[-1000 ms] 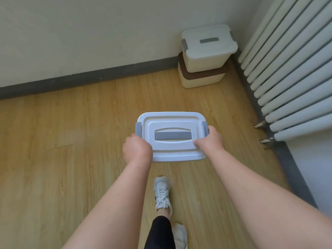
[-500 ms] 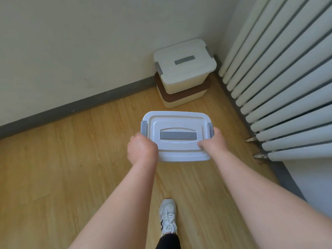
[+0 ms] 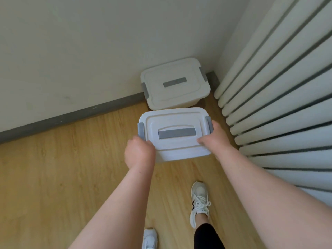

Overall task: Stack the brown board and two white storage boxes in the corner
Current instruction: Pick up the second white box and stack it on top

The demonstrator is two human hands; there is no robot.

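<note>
Both hands are on the white box [image 3: 175, 134] — left hand [image 3: 139, 153] curled around its near left corner by the grey latch, right hand [image 3: 212, 139] gripping the right end, thumb on the lid. The box rides level in the air above the wooden floor [image 3: 62, 168], lid up, grey handle strip across the middle. Just beyond it, tucked in the corner beside the radiator [image 3: 280, 105], sits the second white box [image 3: 175, 83]. The brown board — hidden from here. White sneakers [image 3: 199, 202] below.

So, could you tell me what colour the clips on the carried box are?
Grey clips, clearest in the head view.
</note>
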